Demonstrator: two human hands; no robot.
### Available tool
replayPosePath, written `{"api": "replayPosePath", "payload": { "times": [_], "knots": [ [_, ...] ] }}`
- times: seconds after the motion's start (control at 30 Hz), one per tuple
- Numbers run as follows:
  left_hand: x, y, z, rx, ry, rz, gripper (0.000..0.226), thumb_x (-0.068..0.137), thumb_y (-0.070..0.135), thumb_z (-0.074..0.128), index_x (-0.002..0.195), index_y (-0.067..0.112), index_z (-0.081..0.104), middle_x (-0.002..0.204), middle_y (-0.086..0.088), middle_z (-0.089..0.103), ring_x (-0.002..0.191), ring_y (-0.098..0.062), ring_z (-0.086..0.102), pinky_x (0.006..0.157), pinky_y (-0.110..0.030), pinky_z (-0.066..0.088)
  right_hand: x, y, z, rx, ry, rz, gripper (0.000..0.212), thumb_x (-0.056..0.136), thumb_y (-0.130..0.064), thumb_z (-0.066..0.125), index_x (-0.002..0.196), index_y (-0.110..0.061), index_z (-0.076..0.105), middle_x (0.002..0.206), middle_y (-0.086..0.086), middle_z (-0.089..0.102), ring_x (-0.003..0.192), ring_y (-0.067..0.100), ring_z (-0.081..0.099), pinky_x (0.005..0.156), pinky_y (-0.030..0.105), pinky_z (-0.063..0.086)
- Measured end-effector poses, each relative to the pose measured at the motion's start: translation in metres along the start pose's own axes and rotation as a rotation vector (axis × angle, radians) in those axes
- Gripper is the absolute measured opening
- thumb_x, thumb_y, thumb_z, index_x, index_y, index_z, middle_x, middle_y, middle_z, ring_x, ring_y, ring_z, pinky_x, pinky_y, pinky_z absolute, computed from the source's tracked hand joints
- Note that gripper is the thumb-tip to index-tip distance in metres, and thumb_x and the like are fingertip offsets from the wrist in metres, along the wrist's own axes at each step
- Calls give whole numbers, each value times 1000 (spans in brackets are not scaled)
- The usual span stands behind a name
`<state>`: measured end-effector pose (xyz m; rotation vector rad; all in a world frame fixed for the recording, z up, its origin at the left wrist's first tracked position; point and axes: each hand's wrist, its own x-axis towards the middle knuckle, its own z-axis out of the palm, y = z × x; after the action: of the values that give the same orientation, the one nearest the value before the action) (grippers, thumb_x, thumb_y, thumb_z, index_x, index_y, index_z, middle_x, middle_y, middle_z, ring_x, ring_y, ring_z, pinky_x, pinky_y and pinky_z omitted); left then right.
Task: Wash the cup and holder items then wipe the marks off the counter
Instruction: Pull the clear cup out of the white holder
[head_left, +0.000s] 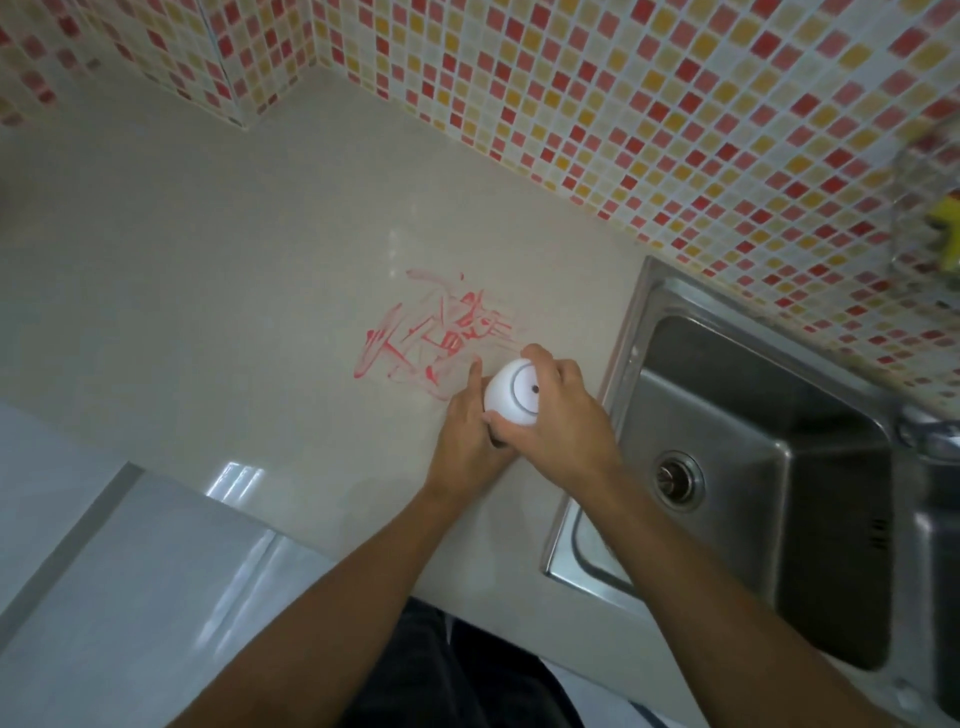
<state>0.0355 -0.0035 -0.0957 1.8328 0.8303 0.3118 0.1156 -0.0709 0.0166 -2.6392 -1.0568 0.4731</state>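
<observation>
Here, both of a person's hands closed around a white, rounded object on the beige counter, beside the steel sink. The right hand wrapped over the object from the sink side, its fingers curled across the top and far edge. The left hand gripped it from the other side, thumb against its lower edge and index finger stretched forward along the counter. A grey ring with a small dark dot at its centre showed on the object's upward face; whether it was the cup or part of the holder could not be told.

Red marks, scribbled and partly smeared, spread across the counter just beyond the hands, the nearest strokes reaching the left index fingertip. The sink's drain lay in the basin to the right, and part of a tap appeared at the frame's right edge. A mosaic-tiled wall in red, yellow and white ran behind the counter, where a blurred rack holding something yellow hung at far right.
</observation>
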Motion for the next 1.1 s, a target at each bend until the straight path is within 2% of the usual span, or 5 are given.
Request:
{"api": "replayPosePath", "payload": {
  "times": [0.27,0.53,0.8,0.97,1.1],
  "knots": [
    [-3,2,-3,45,-1,36,123,67,50,82,154,14,4,137,-8,51,121,-23,52,95,-40,49,6,9,-10,-135,-91,-110,81,74,-58,67,139,-34,27,130,0,43,101,28,61,79,37,49],
    [-3,4,-4,75,4,48,120,67,50,82,154,10,9,134,-9,53,119,-24,52,91,-36,47,14,17,-17,-163,-154,-198,83,72,-59,68,140,-33,28,128,-1,43,101,26,59,79,37,49],
    [-1,6,-6,33,-23,77,121,65,51,85,153,17,9,133,-3,55,117,-18,56,92,-28,47,20,21,-54,-289,-293,-514,69,71,-43,69,132,-38,36,130,-2,46,101,24,57,77,40,53],
    [-6,11,-7,32,-14,100,121,67,49,84,154,13,9,133,0,55,119,-18,53,89,-26,44,11,29,-81,-147,-238,-438,84,66,-44,74,141,-38,36,131,-2,50,112,18,50,92,33,46],
    [-5,11,-9,-1,-51,52,118,69,51,82,154,22,6,142,-1,48,129,-19,47,97,-28,40,3,34,-109,-44,-19,-315,82,64,-55,76,137,-33,46,125,-7,55,109,11,42,92,35,43]
  ]
}}
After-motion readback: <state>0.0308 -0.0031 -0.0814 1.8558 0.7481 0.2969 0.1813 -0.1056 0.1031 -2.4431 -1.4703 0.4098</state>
